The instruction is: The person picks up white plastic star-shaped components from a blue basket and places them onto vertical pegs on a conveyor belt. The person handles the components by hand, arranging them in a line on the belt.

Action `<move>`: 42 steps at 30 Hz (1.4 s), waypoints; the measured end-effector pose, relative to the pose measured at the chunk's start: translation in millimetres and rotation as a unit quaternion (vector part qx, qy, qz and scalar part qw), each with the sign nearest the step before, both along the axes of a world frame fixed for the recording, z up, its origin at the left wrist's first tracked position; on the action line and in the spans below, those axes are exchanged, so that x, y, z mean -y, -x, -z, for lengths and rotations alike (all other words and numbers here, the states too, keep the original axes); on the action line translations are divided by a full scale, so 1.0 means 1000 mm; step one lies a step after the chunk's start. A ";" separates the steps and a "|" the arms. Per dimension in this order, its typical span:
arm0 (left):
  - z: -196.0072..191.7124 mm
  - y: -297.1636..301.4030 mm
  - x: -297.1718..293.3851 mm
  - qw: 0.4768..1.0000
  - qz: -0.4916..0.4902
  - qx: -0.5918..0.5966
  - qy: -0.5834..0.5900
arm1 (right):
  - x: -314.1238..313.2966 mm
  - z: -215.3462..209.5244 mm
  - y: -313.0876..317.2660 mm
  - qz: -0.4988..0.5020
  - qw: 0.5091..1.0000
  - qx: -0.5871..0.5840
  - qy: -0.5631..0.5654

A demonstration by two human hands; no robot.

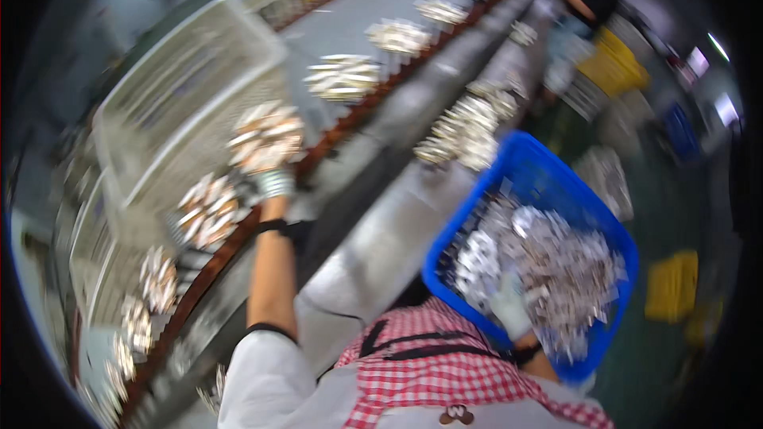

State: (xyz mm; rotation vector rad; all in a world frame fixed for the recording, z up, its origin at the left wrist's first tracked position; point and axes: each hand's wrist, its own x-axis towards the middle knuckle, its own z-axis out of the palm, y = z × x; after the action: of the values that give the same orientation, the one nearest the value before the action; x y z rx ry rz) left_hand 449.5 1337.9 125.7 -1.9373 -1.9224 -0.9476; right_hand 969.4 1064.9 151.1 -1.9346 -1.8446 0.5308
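The left hand (274, 183), gloved and stretched forward, is closed on a fanned bundle of silvery metal pieces (266, 137) above the conveyor line (381, 71); motion blur hides which way the pieces' long axes point. The right hand (509, 306) (also gloved) is sunk into the heap of shiny metal parts (556, 262) in the blue plastic basket (528, 159) at the person's right, but I cannot tell whether its fingers are closed. Similar bundles (343, 77) sit spaced along the line, beside a white mesh crate (183, 87).
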 end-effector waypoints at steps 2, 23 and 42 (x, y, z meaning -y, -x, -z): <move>0.044 0.039 0.003 0.978 -0.133 0.026 0.159 | -0.014 0.010 -0.007 -0.009 0.998 0.056 -0.006; -0.038 -0.329 0.131 0.730 0.202 0.475 0.447 | -0.224 0.226 -0.203 0.203 0.934 0.097 0.278; 0.058 -0.503 0.080 0.853 0.473 -0.133 0.174 | -0.155 0.077 -0.164 0.050 0.744 -0.643 0.174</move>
State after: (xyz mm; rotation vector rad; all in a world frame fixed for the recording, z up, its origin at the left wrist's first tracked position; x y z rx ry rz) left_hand 952.5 1257.5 67.4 -3.1184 -0.9509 -0.4416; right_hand 1132.9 1220.2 74.3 -1.1363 -0.7165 1.6998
